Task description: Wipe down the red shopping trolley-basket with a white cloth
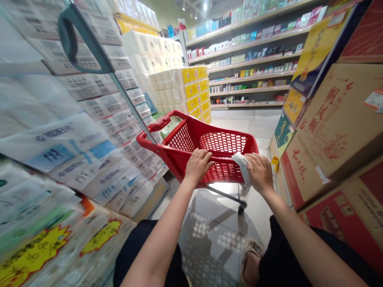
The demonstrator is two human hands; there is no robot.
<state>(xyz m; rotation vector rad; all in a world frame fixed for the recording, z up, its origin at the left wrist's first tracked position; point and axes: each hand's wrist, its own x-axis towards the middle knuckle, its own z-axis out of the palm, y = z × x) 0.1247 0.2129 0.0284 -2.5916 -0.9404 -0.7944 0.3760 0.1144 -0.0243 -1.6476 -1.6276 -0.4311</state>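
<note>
A red plastic shopping cart [223,137] with perforated basket walls stands in front of me, turned sideways. My left hand [198,164] is closed over its near rim, fingers curled inward. Further right, my right hand [261,170] presses a crumpled white cloth [241,162], perhaps a wipe, against the same rim near the basket's end. Inside, the visible part of the basket holds nothing. A slanted grey pole [128,99] with a looped plastic grip [76,40] rises beside the cart's handle [160,124]; its lower end is hidden.
Stacked white tissue packs [74,131] line the left side, with yellow price signs [32,255] low down. Yellow-and-white packs [194,87] stand behind the cart. Cardboard boxes [326,127] crowd the right. Shelves of small goods [248,59] span the back. A caster [241,206] rests on the tiled floor.
</note>
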